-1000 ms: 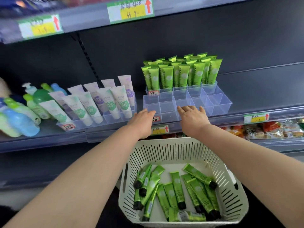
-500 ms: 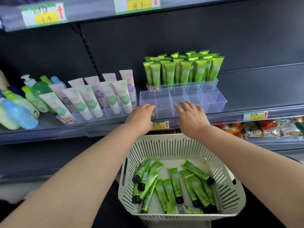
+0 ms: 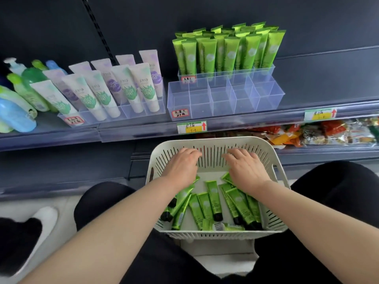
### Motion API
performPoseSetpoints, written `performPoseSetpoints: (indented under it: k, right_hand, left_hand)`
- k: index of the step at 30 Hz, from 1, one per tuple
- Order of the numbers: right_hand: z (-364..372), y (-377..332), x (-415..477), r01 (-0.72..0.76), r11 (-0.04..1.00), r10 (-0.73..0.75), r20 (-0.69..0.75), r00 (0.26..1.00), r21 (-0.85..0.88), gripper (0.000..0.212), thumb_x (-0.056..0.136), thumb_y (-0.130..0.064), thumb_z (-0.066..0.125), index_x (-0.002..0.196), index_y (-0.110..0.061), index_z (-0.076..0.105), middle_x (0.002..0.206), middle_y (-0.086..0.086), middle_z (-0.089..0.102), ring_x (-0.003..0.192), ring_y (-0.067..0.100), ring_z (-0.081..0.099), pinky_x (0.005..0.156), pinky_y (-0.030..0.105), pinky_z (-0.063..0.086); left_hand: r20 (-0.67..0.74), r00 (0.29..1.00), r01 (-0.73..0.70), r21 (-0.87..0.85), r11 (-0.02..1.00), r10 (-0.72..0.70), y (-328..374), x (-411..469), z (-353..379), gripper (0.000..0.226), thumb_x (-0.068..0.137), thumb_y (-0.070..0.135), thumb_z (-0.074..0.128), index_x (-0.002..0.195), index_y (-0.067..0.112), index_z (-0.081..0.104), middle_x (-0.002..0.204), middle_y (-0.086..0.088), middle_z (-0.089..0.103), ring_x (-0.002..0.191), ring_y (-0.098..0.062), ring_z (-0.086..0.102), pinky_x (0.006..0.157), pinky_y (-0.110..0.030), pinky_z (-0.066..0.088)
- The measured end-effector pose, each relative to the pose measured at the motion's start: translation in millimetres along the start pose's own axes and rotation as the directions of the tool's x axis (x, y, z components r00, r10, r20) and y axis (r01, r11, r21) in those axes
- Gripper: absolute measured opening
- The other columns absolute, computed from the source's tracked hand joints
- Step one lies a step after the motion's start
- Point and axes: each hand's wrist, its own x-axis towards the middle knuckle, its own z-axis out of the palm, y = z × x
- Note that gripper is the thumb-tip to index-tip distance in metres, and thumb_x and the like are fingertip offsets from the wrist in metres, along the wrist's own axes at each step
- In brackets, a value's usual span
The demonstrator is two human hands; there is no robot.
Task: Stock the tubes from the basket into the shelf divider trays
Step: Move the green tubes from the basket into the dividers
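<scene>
A white slotted basket (image 3: 209,143) sits between my knees and holds several green tubes (image 3: 213,198) with black caps, lying flat. My left hand (image 3: 180,167) hovers palm down over the basket's left side with relaxed fingers, holding nothing. My right hand (image 3: 245,168) does the same over the right side, above the tubes. On the shelf above stands a clear divider tray (image 3: 223,99) whose front compartments are bare. Behind it, several green tubes (image 3: 227,50) stand upright in the back rows.
Left of the clear tray stands another tray of white and purple tubes (image 3: 114,89), then green and blue bottles (image 3: 18,95). Price tags (image 3: 191,127) line the shelf edge. Snack packets (image 3: 320,133) lie on the lower shelf at right. A shoe (image 3: 30,232) is at lower left.
Both hands have drawn back from the front edge of the divider tray and come down into the basket. The view has tilted downward.
</scene>
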Motion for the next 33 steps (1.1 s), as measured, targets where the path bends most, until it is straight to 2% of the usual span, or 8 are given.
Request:
performPoseSetpoints:
  k: [6,8,11,16,22,27,29,33]
  right_hand:
    - [48.5,19.1,-12.9,-0.179,0.98,0.142,0.32,0.937,0.089,0.049,0.089,-0.009,0.049,0.135,-0.026,0.048,0.133,0.002,0.052,0.124,0.022,0.047,0.108,0.038,0.036]
    - [61.9,19.5,-15.8,-0.254,0.95,0.155,0.433,0.888,0.181,0.042,0.091,-0.007,0.049,0.129,-0.023,0.054,0.119,0.004,0.062,0.106,0.021,0.059,0.095,0.036,0.049]
    - [79.9,16.6,-17.6,-0.234,0.958,0.118,0.518,0.847,0.165,0.042,0.091,-0.004,0.045,0.129,-0.021,0.053,0.113,0.006,0.064,0.094,0.021,0.064,0.078,0.037,0.057]
    - [97.9,18.1,-19.0,-0.246,0.964,0.145,0.573,0.807,0.104,0.042,0.087,-0.006,0.05,0.128,-0.014,0.045,0.119,0.009,0.055,0.102,0.028,0.059,0.083,0.04,0.053]
    - [105.7,17.2,-19.4,-0.335,0.938,0.22,0.597,0.772,0.088,0.065,0.081,-0.009,0.065,0.136,-0.014,0.032,0.121,0.011,0.052,0.103,0.03,0.058,0.076,0.038,0.052]
    - [99.0,12.9,-18.3,-0.237,0.971,0.163,0.654,0.739,0.026,0.014,0.08,-0.016,0.061,0.091,-0.016,0.053,0.087,0.0,0.056,0.08,0.02,0.056,0.063,0.028,0.045]
    - [98.8,11.7,-17.4,-0.208,0.978,0.146,0.623,0.768,0.026,0.01,0.085,-0.025,0.058,0.08,-0.017,0.054,0.086,-0.001,0.058,0.08,0.02,0.058,0.063,0.027,0.046]
    - [90.0,4.2,-10.5,-0.245,0.955,0.142,0.464,0.874,0.17,0.036,0.095,-0.048,0.043,0.087,-0.016,0.056,0.086,0.002,0.057,0.08,0.021,0.056,0.061,0.03,0.044]
  left_hand:
    - [0.183,0.976,0.123,-0.037,0.992,-0.115,-5.2,-31.3,69.4,0.046,0.093,0.005,0.054,0.137,0.017,0.049,0.14,-0.001,0.05,0.13,-0.018,0.043,0.11,-0.035,0.035]
    - [0.248,0.959,0.144,-0.011,0.989,-0.137,-7.4,-40.4,85.7,0.046,0.092,0.002,0.053,0.135,0.015,0.05,0.136,-0.003,0.052,0.127,-0.02,0.045,0.106,-0.033,0.037]
    - [0.336,0.931,0.141,0.034,0.989,-0.144,-8.3,-47.4,100.7,0.043,0.089,-0.001,0.051,0.13,0.012,0.053,0.128,-0.006,0.056,0.119,-0.024,0.048,0.101,-0.036,0.041]
    - [0.315,0.938,0.145,0.032,0.989,-0.148,-6.3,-43.8,107.3,0.042,0.087,-0.001,0.054,0.127,0.012,0.055,0.126,-0.006,0.057,0.118,-0.023,0.05,0.099,-0.04,0.045]
    - [0.364,0.921,0.138,0.031,0.99,-0.139,-9.6,-49.9,115.0,0.041,0.087,-0.002,0.053,0.126,0.01,0.055,0.125,-0.005,0.057,0.117,-0.023,0.048,0.099,-0.038,0.045]
    - [0.369,0.915,0.168,0.015,0.986,-0.162,-8.6,-49.4,115.6,0.039,0.087,-0.001,0.054,0.124,0.012,0.057,0.125,-0.004,0.057,0.118,-0.021,0.047,0.099,-0.037,0.046]
    - [0.343,0.924,0.175,0.011,0.984,-0.168,-6.9,-49.7,114.0,0.043,0.087,-0.001,0.054,0.128,0.012,0.055,0.133,-0.005,0.052,0.123,-0.021,0.043,0.104,-0.035,0.041]
    - [0.17,0.961,0.197,0.141,0.97,-0.22,-6.4,-46.1,106.1,0.06,0.088,0.005,0.056,0.145,0.009,0.036,0.156,-0.012,0.023,0.146,-0.029,0.016,0.12,-0.037,0.012]
